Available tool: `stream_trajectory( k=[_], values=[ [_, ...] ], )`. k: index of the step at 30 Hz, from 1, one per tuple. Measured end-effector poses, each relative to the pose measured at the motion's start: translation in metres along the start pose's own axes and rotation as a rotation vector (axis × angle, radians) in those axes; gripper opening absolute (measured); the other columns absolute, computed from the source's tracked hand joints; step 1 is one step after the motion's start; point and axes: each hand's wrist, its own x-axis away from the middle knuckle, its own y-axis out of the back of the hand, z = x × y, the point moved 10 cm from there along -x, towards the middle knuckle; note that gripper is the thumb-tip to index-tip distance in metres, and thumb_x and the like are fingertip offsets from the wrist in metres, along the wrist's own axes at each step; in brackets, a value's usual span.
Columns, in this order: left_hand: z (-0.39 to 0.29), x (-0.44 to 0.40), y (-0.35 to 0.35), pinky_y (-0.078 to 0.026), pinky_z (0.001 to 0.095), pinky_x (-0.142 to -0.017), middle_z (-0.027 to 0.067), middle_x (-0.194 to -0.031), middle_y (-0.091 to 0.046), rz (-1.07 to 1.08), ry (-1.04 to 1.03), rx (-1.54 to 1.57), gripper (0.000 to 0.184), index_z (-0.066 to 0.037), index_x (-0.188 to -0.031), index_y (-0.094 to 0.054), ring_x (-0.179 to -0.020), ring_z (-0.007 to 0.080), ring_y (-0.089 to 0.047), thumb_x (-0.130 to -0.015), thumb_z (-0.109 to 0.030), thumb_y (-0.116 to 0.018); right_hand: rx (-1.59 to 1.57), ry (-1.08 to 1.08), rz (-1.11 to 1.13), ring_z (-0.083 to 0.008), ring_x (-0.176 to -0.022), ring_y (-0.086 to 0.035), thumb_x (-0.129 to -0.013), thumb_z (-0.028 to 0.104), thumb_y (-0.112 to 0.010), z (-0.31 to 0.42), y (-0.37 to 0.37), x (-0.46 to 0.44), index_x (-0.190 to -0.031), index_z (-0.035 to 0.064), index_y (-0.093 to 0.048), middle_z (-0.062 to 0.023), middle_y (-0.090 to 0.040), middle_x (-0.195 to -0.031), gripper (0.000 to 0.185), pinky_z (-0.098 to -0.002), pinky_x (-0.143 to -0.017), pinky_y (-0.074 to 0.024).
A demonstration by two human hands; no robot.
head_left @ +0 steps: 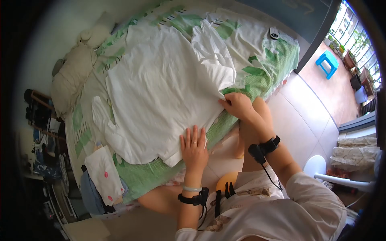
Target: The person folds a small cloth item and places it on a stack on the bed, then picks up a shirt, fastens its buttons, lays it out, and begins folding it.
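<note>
A white long-sleeved garment (152, 80) lies spread over the green and white bed cover (138, 172), with some creases. One sleeve lies bent at the upper right, the other at the lower left. My left hand (195, 150) rests flat on the garment's near edge, fingers spread. At the garment's right corner, beside the bed's edge, my right hand (238, 105) pinches the white fabric between thumb and fingers.
Folded clothes (103, 172) lie at the bed's lower left corner. A pillow (74, 76) is at the far left, and a small remote (274, 33) at the upper right. A blue stool (327, 64) stands beyond the doorway; a white stool (315, 166) is at right.
</note>
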Motion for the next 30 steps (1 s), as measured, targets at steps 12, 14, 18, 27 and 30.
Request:
stream_trajectory(
  k=[12, 14, 18, 27, 30],
  values=[
    [-0.011, -0.035, -0.003, -0.021, 0.0457, -0.11, 0.0139, -0.142, -0.037, 0.128, 0.011, 0.104, 0.066, -0.003, -0.137, -0.036, -0.133, 0.0292, -0.032, -0.082, -0.029, -0.061, -0.014, -0.026, 0.093, -0.0312, -0.058, -0.056, -0.078, 0.034, -0.061, 0.0, 0.0, 0.0, -0.06, 0.0051, -0.056, -0.0123, -0.056, -0.058, 0.035, -0.0411, -0.055, -0.0427],
    [-0.01, -0.034, -0.011, -0.02, 0.0455, -0.111, 0.0143, -0.143, -0.035, 0.136, 0.008, 0.081, 0.066, -0.003, -0.137, -0.036, -0.133, 0.0289, -0.031, -0.082, -0.029, -0.061, -0.019, -0.05, 0.124, -0.0316, -0.059, -0.055, -0.078, 0.034, -0.061, -0.001, 0.0, 0.0, -0.058, 0.0045, -0.054, -0.0124, -0.055, -0.058, 0.036, -0.0413, -0.055, -0.0423],
    [-0.008, -0.029, -0.02, -0.018, 0.0457, -0.111, 0.0153, -0.145, -0.031, 0.171, -0.012, 0.047, 0.066, -0.003, -0.137, -0.036, -0.134, 0.0295, -0.029, -0.082, -0.029, -0.061, 0.046, -0.015, 0.143, -0.0289, -0.057, -0.057, -0.079, 0.035, -0.062, -0.001, -0.001, -0.004, -0.064, 0.0057, -0.058, -0.011, -0.056, -0.059, 0.033, -0.0395, -0.056, -0.0437],
    [-0.014, -0.028, -0.011, -0.018, 0.0488, -0.11, 0.0151, -0.144, -0.032, 0.13, -0.044, 0.043, 0.066, -0.016, -0.137, -0.041, -0.133, 0.0327, -0.029, -0.077, -0.029, -0.066, -1.819, -0.765, 0.273, -0.0196, -0.103, -0.056, -0.086, 0.039, -0.059, -0.036, -0.057, -0.028, -0.121, 0.0048, -0.049, -0.0074, -0.059, -0.114, 0.05, -0.0358, -0.092, -0.0423],
    [-0.013, -0.029, -0.014, -0.017, 0.0485, -0.11, 0.0149, -0.145, -0.031, 0.157, -0.04, 0.035, 0.067, -0.017, -0.138, -0.04, -0.134, 0.0325, -0.028, -0.077, -0.028, -0.066, -1.92, -0.833, 0.22, -0.0218, -0.106, -0.054, -0.085, 0.035, -0.06, -0.02, -0.043, -0.04, -0.122, 0.0082, -0.048, -0.0067, -0.059, -0.115, 0.048, -0.0392, -0.094, -0.0404]
  ],
)
